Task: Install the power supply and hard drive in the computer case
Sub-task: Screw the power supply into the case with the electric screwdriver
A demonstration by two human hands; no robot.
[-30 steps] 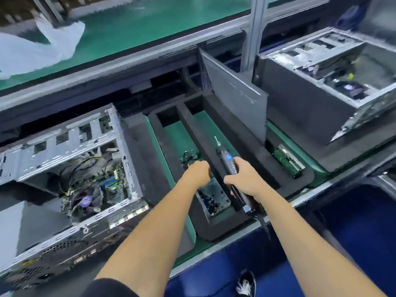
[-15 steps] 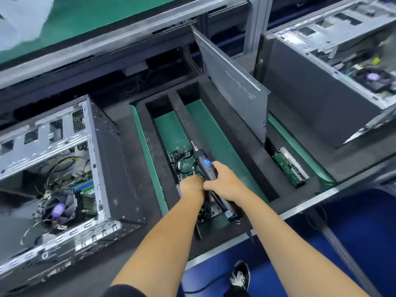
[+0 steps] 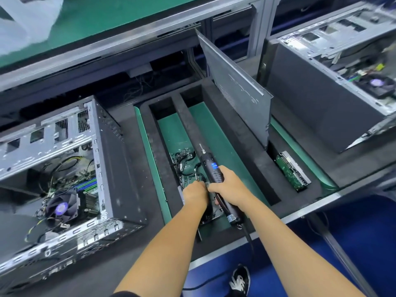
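An open computer case (image 3: 64,168) lies on its side at the left, showing a motherboard and a fan. In the middle a black foam tray (image 3: 237,151) holds a power supply (image 3: 188,168) with black cables in its left slot. My left hand (image 3: 196,192) reaches into that slot with curled fingers on the power supply; what it grasps is hidden. My right hand (image 3: 230,187) grips a black electric screwdriver (image 3: 211,168), tip pointing away from me. A hard drive (image 3: 292,170) with a green board lies in the tray's narrow right slot.
A grey side panel (image 3: 235,86) stands upright in the tray behind the hard drive. A second open case (image 3: 334,69) sits at the right. A green conveyor (image 3: 107,16) runs along the back. A shoe (image 3: 241,279) and blue floor show below the bench edge.
The view has shifted left and down. My left hand has sunk deeper into the slot onto the power supply. My right hand with the screwdriver has moved close beside it.
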